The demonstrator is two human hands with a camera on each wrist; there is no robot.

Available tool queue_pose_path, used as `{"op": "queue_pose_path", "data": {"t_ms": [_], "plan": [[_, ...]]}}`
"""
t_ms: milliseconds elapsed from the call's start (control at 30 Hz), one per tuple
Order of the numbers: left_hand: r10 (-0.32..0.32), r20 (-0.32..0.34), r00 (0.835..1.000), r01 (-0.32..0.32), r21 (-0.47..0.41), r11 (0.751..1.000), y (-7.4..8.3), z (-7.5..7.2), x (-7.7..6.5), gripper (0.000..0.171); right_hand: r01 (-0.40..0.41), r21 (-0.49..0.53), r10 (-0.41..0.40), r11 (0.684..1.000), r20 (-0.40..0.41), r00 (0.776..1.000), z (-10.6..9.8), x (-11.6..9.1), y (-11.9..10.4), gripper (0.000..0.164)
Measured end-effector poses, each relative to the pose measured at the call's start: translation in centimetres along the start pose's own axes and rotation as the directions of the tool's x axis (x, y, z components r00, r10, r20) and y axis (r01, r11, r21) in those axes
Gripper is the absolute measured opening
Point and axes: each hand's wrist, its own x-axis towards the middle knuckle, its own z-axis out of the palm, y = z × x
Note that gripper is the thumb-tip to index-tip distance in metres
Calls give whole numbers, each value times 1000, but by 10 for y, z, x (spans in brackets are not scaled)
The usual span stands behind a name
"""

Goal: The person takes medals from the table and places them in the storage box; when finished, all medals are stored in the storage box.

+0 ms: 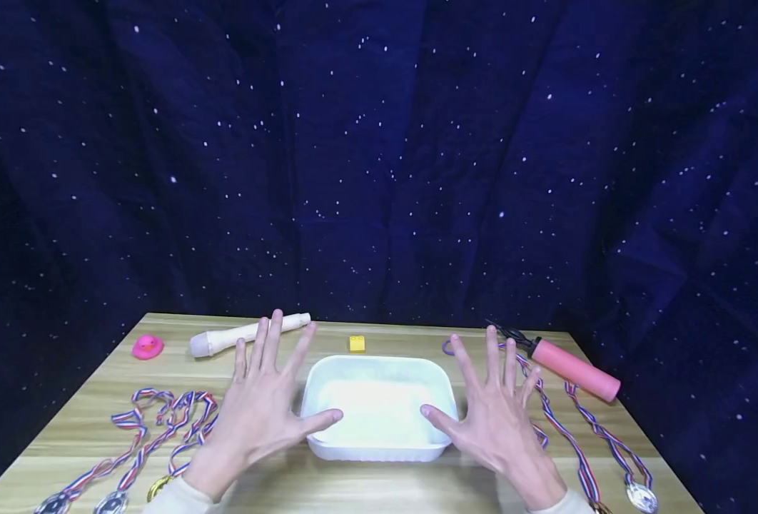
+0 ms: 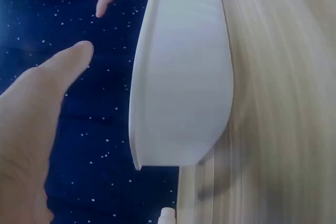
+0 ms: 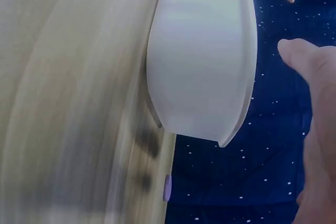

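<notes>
Lying nearest, three ribboned medals (image 1: 110, 502) are seen at 8 o'clock of the white tub (image 1: 379, 453), two further medals (image 1: 642, 497) at 4 o'clock. The left hand (image 1: 260, 407) is held at the tub's 9 o'clock side, the right hand (image 1: 497, 421) at 3 o'clock; on both, fingers are straightened and spread wide, thumbs held just clear of the tub. Between them the tub is set upright on the wooden table (image 1: 327, 492). Beyond: pink pump (image 1: 574, 369) placed between 2 and 3, pink duck (image 1: 148, 347) between 9 and 10, yellow block (image 1: 357, 344) near 12, white microphone (image 1: 231, 338) at 10. Farthest, a starry blue curtain (image 1: 379, 157) is hung.
</notes>
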Motion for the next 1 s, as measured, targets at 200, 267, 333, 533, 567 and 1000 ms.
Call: {"op": "queue_pose_path", "data": {"t_ms": [200,267,333,533,567,1000], "plan": [[-24,-70,997,14,-140,990,-18,-21,-17,125,13,253,-15,967,4,1000,-4,-1,3,122],[-31,-93,995,11,-206,979,-25,-28,-24,119,13,358,-11,933,-6,1000,-3,-3,5,121],[-28,-111,993,-3,-273,962,-32,-34,-32,112,23,464,-15,886,-21,1000,-2,-5,8,118],[-11,-176,984,-62,-403,913,-60,-41,-62,87,28,709,-28,704,-11,1000,14,-12,19,104],[-8,-175,985,-66,-414,908,-65,-40,-67,84,23,742,-31,670,-3,1000,18,-13,20,103],[92,-95,991,-126,-460,879,-113,-28,-109,70,-31,934,-142,355,86,986,51,-27,34,92]]}}
